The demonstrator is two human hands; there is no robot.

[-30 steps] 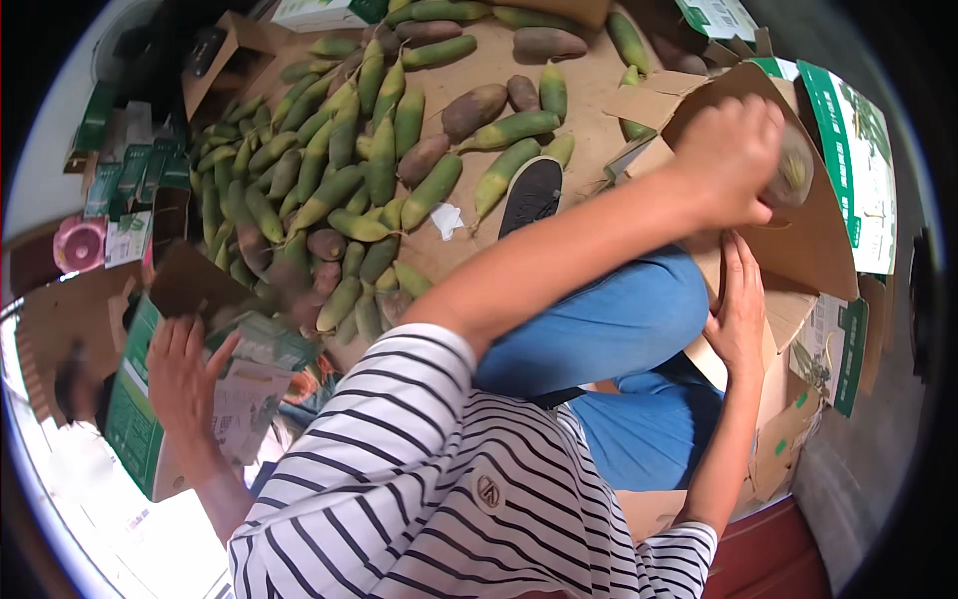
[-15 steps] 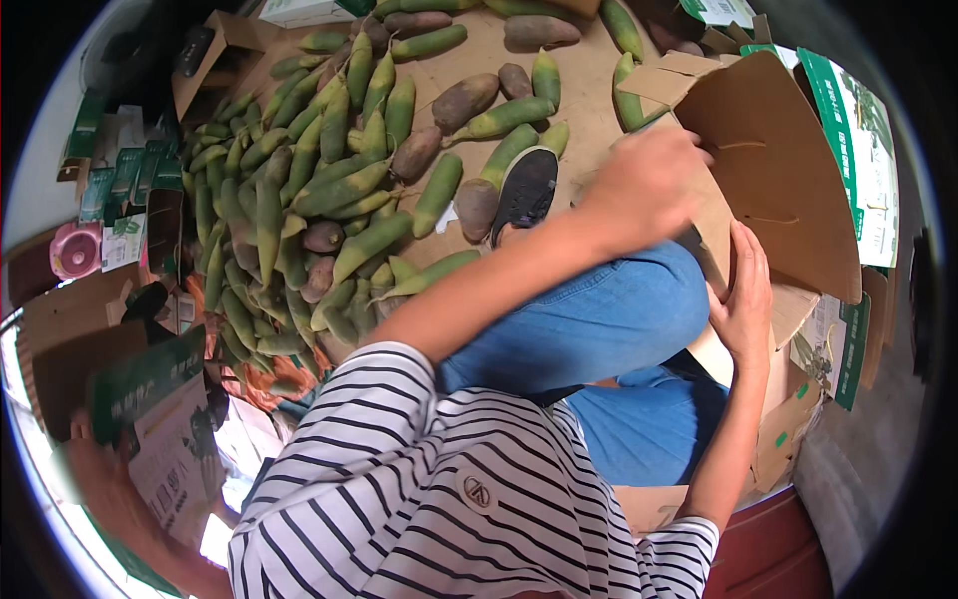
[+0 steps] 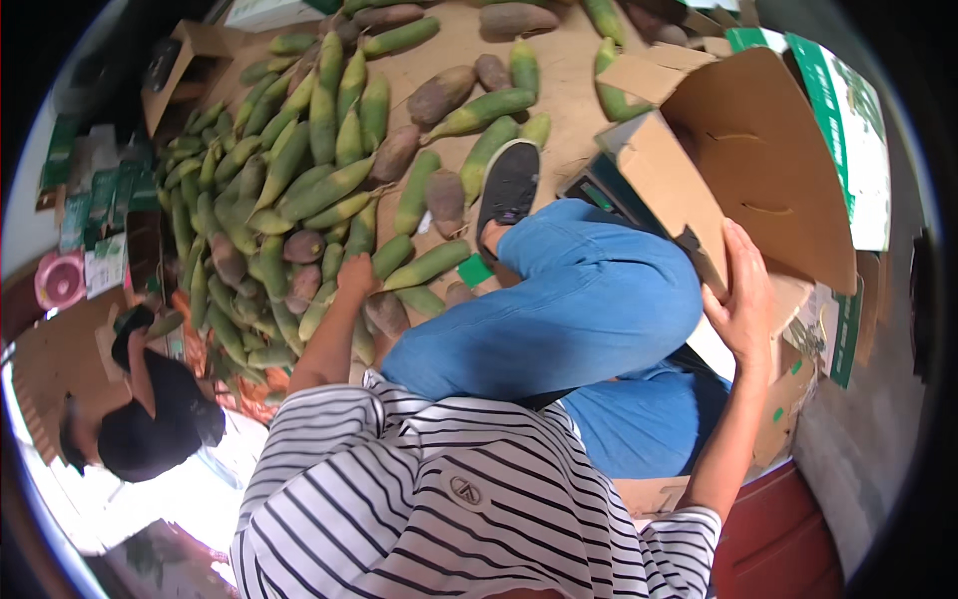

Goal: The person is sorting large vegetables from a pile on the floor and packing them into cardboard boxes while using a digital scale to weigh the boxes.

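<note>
My left hand (image 3: 356,278) is down in a pile of long green radishes (image 3: 284,180), with its fingers curled. What it grips, if anything, is hidden by the hand itself. A brownish-purple root (image 3: 385,313) lies just beside its wrist. My right hand (image 3: 743,290) holds the near wall of an open cardboard box (image 3: 689,190), thumb on one side and fingers on the other. The box stands tilted beside my bent right knee, its tall flap (image 3: 788,150) raised. Little of its inside shows.
A dark flat object (image 3: 602,190) sits between my knee and the box. Brown cardboard (image 3: 569,60) covers the floor, with more purple roots (image 3: 439,95) on it. Green-and-white cartons (image 3: 843,130) stand at right. Another person in dark clothes (image 3: 150,414) is at lower left, near a pink round thing (image 3: 60,280).
My left hand has left the box edge and swung left and down into the radishes. My right hand stays on the box. At lower left, the green-and-white carton has gone from before the other person.
</note>
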